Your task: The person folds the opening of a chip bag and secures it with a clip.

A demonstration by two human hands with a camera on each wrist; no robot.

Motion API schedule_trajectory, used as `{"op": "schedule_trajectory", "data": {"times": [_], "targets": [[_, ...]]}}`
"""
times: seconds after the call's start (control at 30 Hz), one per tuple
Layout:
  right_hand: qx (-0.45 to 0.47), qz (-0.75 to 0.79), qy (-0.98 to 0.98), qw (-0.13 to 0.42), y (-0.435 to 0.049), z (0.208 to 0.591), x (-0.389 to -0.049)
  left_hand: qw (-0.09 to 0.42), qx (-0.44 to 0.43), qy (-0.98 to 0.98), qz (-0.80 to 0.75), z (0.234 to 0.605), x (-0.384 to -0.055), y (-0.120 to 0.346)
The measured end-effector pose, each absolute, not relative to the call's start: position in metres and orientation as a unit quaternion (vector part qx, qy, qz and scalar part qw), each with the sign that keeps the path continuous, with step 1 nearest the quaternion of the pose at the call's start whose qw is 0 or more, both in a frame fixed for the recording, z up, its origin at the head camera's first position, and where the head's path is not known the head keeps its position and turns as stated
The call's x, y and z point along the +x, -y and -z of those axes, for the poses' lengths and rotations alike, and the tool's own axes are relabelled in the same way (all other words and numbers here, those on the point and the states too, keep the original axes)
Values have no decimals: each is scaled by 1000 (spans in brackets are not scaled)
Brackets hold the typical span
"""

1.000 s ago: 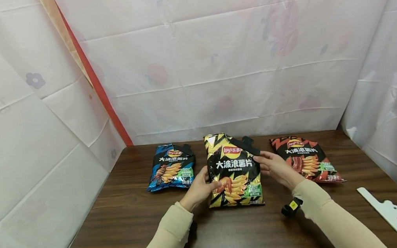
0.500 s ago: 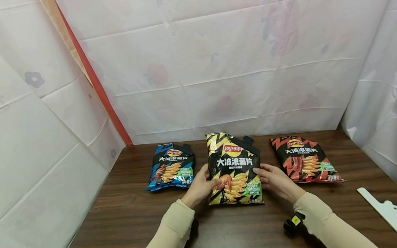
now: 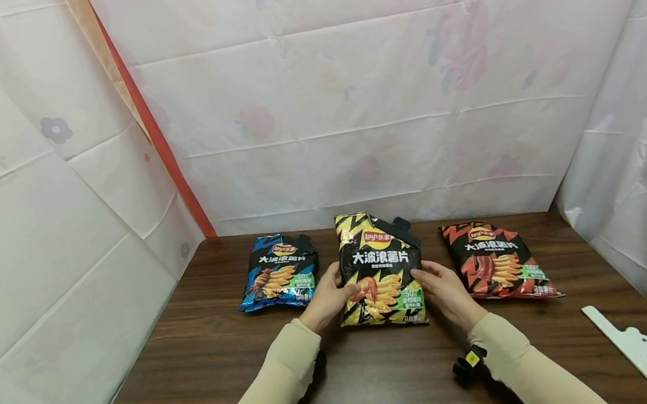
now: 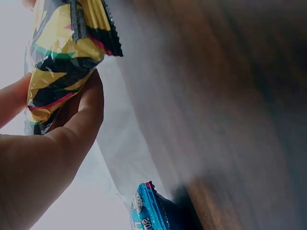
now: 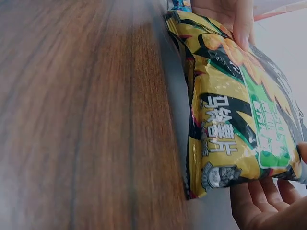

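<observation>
A yellow and black potato chip bag (image 3: 383,286) is held in front of me in the head view, its printed face up. Across its cut upper right corner sits a black bag clip (image 3: 400,231). My left hand (image 3: 326,298) grips the left side, thumb on the front and fingers behind. On the opposite side my right hand (image 3: 445,289) pinches the edge the same way. In the right wrist view, the yellow chip bag (image 5: 225,120) shows its bottom seam apart from the tabletop. The left wrist view shows the left fingers (image 4: 88,105) under the bag.
A blue chip bag (image 3: 280,273) with a black clip lies to the left. To the right is a red chip bag (image 3: 499,260). One white bag clip (image 3: 631,348) rests near the right edge of the brown wooden table (image 3: 199,367). Pale curtains stand behind and beside it.
The yellow chip bag has shifted slightly up and away in the head view. My right hand has slid down from near the black clip's end to the bag's right side.
</observation>
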State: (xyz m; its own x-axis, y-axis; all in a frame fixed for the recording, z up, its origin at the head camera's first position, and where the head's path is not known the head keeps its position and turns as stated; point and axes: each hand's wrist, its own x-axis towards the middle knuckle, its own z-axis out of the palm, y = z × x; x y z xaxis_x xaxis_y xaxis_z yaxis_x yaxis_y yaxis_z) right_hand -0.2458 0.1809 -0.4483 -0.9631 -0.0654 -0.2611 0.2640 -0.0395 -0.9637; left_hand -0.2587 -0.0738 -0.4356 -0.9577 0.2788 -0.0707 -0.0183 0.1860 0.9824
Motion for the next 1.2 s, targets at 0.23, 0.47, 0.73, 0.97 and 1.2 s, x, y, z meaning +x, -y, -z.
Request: {"op": "schedule_trajectory", "data": {"times": [0.23, 0.47, 0.73, 0.97, 1.2], "targets": [[92, 716, -684, 99, -176, 450, -252, 105, 65, -766, -631, 438, -266, 72], [95, 715, -686, 99, -176, 448, -258, 80, 25, -794, -602, 438, -270, 73], [105, 708, -692, 95, -173, 453, -266, 71, -4, -809, -584, 436, -274, 73], [104, 706, -694, 97, -173, 454, -276, 63, -13, -819, -570, 437, -280, 72], [100, 700, -700, 98, -173, 458, -284, 64, -17, -820, -568, 436, -284, 71]]}}
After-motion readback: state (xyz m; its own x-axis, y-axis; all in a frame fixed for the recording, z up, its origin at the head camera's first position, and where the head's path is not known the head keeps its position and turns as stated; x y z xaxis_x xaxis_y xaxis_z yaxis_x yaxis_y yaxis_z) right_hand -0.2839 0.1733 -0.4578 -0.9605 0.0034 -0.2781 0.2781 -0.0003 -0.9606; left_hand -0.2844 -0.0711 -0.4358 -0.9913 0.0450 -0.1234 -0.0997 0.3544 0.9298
